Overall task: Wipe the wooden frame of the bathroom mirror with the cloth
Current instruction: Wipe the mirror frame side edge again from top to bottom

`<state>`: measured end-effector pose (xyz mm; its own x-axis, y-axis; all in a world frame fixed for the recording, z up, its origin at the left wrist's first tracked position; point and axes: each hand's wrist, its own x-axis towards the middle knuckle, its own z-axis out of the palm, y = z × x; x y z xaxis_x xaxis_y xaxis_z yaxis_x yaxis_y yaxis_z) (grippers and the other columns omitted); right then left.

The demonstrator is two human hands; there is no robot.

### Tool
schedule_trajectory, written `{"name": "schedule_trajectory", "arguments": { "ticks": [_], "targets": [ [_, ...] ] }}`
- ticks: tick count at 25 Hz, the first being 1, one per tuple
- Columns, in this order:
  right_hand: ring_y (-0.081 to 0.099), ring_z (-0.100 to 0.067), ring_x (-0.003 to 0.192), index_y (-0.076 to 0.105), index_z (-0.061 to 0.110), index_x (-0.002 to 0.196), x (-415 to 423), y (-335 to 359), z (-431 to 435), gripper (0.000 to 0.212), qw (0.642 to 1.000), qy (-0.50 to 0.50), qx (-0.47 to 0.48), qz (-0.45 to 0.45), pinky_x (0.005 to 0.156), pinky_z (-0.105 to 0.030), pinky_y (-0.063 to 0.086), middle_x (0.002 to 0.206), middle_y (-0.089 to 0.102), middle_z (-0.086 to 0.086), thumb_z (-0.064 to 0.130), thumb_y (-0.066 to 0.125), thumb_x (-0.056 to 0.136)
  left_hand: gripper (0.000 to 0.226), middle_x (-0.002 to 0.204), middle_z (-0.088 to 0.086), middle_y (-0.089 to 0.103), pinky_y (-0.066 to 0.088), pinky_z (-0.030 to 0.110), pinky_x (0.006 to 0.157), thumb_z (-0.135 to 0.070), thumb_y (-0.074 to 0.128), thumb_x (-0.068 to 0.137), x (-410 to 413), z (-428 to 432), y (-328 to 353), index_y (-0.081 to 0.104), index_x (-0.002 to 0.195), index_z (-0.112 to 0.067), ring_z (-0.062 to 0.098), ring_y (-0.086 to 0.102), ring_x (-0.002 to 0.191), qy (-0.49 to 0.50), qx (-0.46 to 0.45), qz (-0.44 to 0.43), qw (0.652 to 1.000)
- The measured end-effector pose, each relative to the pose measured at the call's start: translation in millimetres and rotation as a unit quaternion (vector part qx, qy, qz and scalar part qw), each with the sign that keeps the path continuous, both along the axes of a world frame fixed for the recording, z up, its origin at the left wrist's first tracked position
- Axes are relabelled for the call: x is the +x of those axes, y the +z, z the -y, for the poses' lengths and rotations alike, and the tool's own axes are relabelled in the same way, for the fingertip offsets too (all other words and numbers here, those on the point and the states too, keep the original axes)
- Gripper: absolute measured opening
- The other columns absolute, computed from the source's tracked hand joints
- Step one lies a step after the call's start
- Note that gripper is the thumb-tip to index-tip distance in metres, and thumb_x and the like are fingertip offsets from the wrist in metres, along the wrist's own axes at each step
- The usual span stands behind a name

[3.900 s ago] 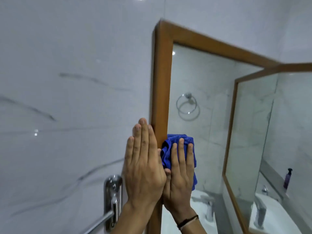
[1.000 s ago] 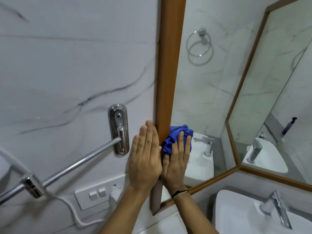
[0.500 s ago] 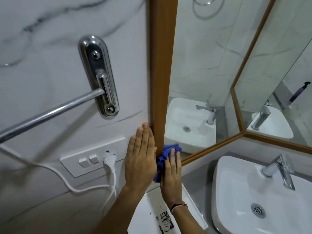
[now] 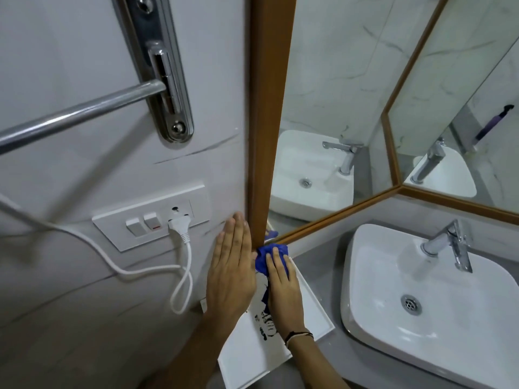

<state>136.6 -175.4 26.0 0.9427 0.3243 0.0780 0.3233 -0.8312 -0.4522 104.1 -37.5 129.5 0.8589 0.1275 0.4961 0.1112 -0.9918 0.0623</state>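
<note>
The mirror's wooden frame runs straight down the middle of the view, and its bottom rail slants off to the right. A blue cloth is bunched against the frame's lower left corner. My right hand presses on the cloth with its fingers laid over it. My left hand lies flat on the marble wall just left of the frame, fingers together and pointing up, holding nothing.
A white switch plate with a plug and white cord sits left of my hands. A chrome towel bar and its bracket are above. A white tray lies on the grey counter, beside a white basin with a chrome tap.
Both hands have slid down the frame's left upright, from near mid-height to its bottom corner. The cloth moved down with my right hand, and the view tilted down with them.
</note>
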Motion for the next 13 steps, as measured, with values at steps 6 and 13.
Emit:
{"name": "schedule_trajectory", "arguments": {
  "ticks": [6,13],
  "targets": [
    [0.011,-0.027,0.178,0.013,0.023,0.180,-17.6,-19.7,-3.4,0.086,0.999,0.023,-0.035,-0.016,0.142,-0.041,0.011,0.190,0.010,0.003,0.014,0.065,0.111,0.065,0.177,0.023,0.035,0.017,0.047,0.134,-0.030,0.041,0.110,-52.0,0.7,-51.0,0.040,0.166,0.003,0.040,0.039,0.162,0.008,-0.002,-0.093,0.996],
    [0.003,-0.031,0.179,0.006,0.020,0.180,-15.1,-95.0,-2.3,0.070,0.993,0.033,0.002,-0.111,0.143,-0.042,0.011,0.190,0.002,0.000,0.022,0.044,0.121,0.070,0.170,0.026,0.048,0.008,0.044,0.134,-0.036,0.037,0.106,-94.2,1.8,-113.9,0.054,0.159,0.006,0.044,0.050,0.156,0.011,-0.006,-0.214,0.977]
  ]
}}
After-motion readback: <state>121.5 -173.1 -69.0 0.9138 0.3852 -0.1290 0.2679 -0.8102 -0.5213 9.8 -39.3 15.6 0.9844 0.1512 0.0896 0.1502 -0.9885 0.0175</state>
